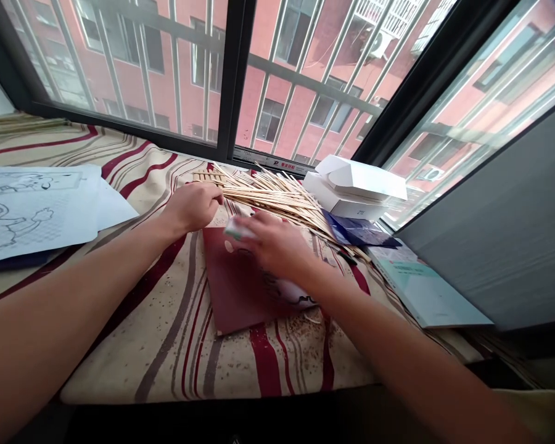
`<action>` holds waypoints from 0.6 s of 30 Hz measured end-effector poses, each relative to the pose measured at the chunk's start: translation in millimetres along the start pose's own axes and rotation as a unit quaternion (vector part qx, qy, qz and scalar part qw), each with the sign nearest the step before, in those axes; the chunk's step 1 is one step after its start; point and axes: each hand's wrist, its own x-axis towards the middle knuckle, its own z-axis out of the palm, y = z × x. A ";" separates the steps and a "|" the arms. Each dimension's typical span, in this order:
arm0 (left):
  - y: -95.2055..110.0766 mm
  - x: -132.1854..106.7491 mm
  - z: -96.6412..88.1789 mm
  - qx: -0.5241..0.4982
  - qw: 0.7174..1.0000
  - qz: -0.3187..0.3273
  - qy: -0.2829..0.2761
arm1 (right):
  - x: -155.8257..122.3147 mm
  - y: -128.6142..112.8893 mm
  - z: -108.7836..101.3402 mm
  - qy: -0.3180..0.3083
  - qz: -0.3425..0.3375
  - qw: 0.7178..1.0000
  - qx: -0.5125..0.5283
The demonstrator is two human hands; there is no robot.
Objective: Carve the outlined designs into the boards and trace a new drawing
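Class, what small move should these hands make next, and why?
Perhaps press the left hand onto the dark red sheet to steady it: the right hand, blurred, is over it with a pale item, while the left is curled by its far left corner.

Red window-track lbl (290, 166), bk txt (409, 267): illegible.

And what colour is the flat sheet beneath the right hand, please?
The flat sheet is reddish brown, clearest in the head view.

I can't identify the pale object (235, 229) blurred in the right hand (280, 243). My view's left edge crops the line drawing (32, 213).
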 end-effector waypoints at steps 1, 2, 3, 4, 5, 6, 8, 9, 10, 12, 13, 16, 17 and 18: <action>-0.3 -0.1 0.4 -0.002 1.000 0.001 0.006 | -2.3 -4.8 1.1 -0.022 -0.073 0.997 0.008; -0.7 -0.1 1.0 -0.004 1.000 0.002 0.012 | -3.2 -6.0 2.6 -0.048 -0.105 0.993 0.007; -1.1 -0.2 1.6 -0.007 1.000 0.004 0.017 | -2.6 -3.3 4.2 -0.072 -0.080 0.994 0.002; -1.5 -0.1 2.3 -0.008 1.000 0.006 0.020 | -0.6 2.4 5.3 -0.087 0.005 0.996 -0.010; -1.8 -0.1 2.8 -0.006 1.000 0.009 0.020 | 1.9 9.4 5.6 -0.091 0.059 0.994 -0.024; -1.7 0.1 3.1 -0.001 1.000 0.015 0.017 | 4.3 15.7 5.0 -0.090 0.090 0.991 -0.035; -0.8 0.3 2.9 0.015 1.000 0.022 0.010 | 6.2 19.3 1.8 -0.079 0.108 0.990 -0.043; -0.1 0.2 2.4 0.025 0.999 0.024 0.007 | 5.4 15.8 0.1 -0.061 0.100 0.992 -0.042; 0.8 0.1 1.6 0.032 0.999 0.026 0.004 | 3.8 9.9 -0.9 -0.032 0.073 0.996 -0.028; 2.1 -0.6 -0.3 0.038 0.999 0.025 -0.004 | -0.2 -1.6 -0.5 -0.032 -0.044 0.998 0.011; 2.5 -0.9 -1.4 0.039 0.999 0.024 -0.009 | -1.9 -3.7 0.6 -0.054 -0.083 0.995 0.010; 2.6 -1.0 -3.4 0.043 0.998 0.020 -0.030 | -8.1 9.2 1.2 -0.106 0.068 0.992 -0.023; 2.3 -0.6 -3.3 0.046 0.998 0.021 -0.037 | -12.5 16.2 -0.7 -0.110 0.105 0.988 -0.036; 2.1 -0.2 -2.7 0.048 0.998 0.024 -0.043 | -18.9 21.7 -3.6 -0.107 0.115 0.987 -0.039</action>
